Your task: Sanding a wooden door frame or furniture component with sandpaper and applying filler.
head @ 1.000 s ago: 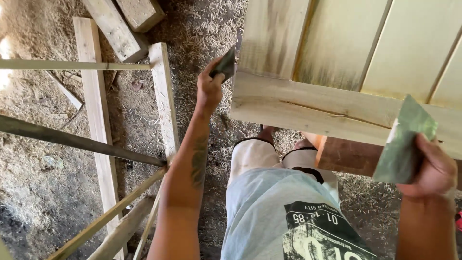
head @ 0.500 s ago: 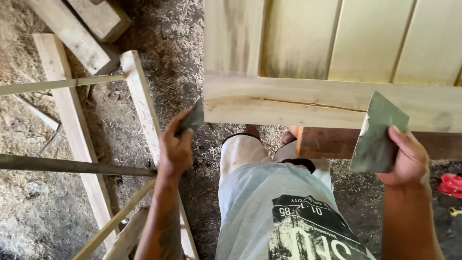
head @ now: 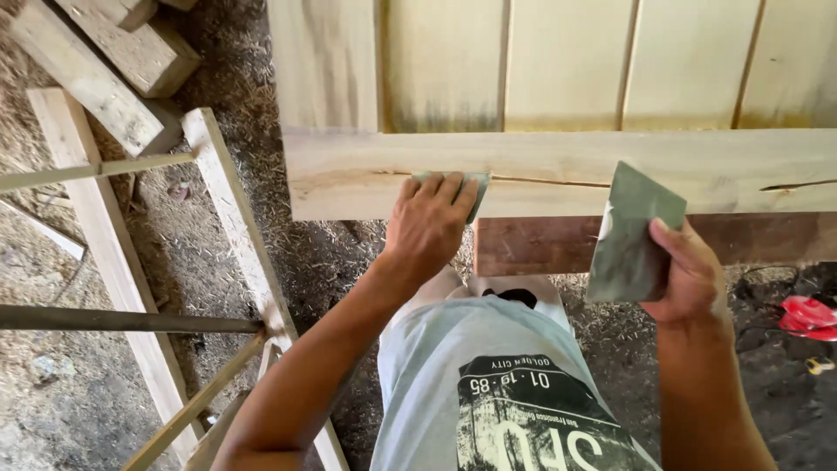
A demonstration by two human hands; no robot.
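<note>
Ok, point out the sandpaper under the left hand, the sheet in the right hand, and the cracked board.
small sandpaper piece (head: 478,187): head view, corner beyond fingers.
sandpaper sheet (head: 629,228): head view, its middle.
cracked board (head: 558,166): head view, front face.

Small grey sandpaper (head: 475,187) lies flat on pale plank (head: 558,170); larger sheet (head: 629,234) upright.

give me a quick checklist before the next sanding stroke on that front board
1. Left hand flat on the small sanding pad against the front board: ok.
2. Right hand has a firm hold on the spare grey-green sheet, held off the board: ok.
3. Board face sound: not ok, a long crack runs along it beside the pad, and another shows at the right end.
4. Board fixed so it will not shift: cannot tell, its supports are hidden.
5. Footing: cannot tell, feet are hidden; loose timber and sawdust lie to the left.
</note>
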